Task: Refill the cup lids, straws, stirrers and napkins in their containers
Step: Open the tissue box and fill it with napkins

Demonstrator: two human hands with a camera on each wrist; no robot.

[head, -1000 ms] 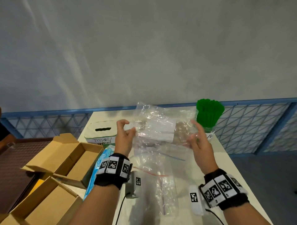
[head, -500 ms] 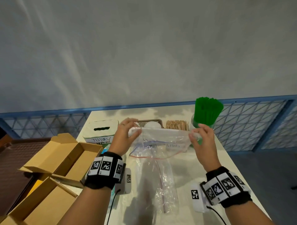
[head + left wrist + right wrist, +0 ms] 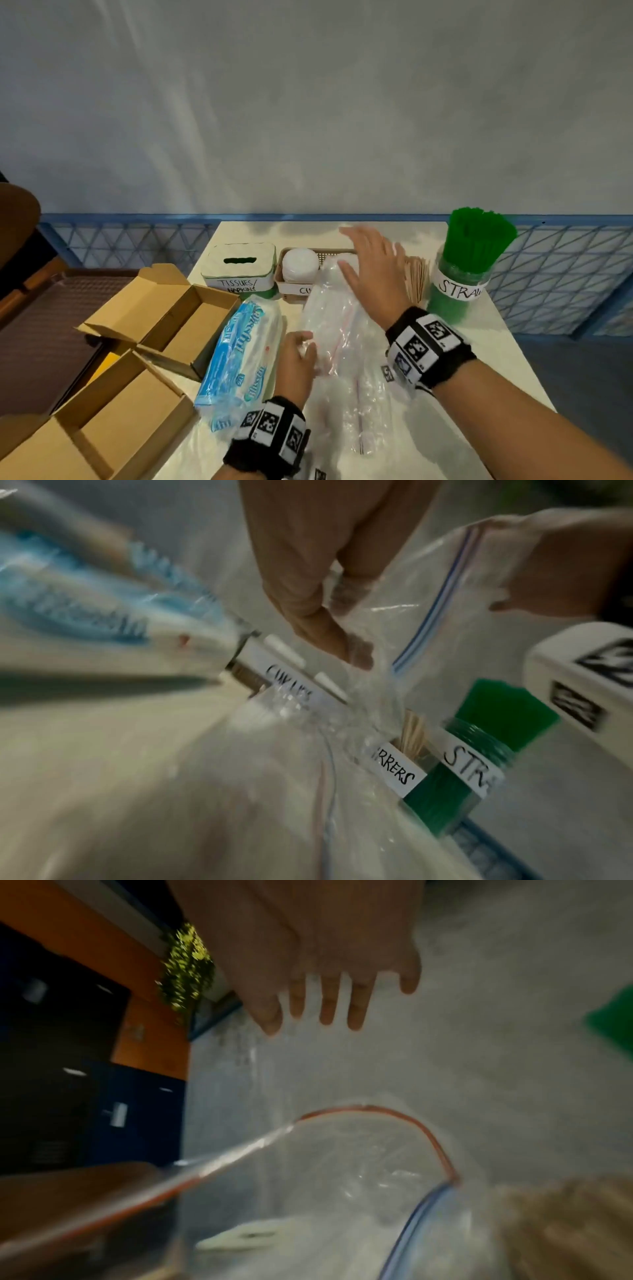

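Head view: left hand (image 3: 297,363) pinches the clear zip bags (image 3: 337,346) lying on the table (image 3: 493,359); right hand (image 3: 373,270), fingers spread and holding nothing, hovers over the lid basket (image 3: 301,265), masking the stirrers (image 3: 418,277). Straw jar (image 3: 460,274) at right; napkin pack (image 3: 241,356), tissue box (image 3: 239,270) and cardboard boxes (image 3: 137,342) at left.

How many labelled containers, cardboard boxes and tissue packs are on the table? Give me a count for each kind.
Labelled containers: 4 (tissue box, lid basket, stirrer holder, straw jar)
Cardboard boxes: 2 (far box, near box)
Tissue packs: 1 (tissue pack)
Total: 7
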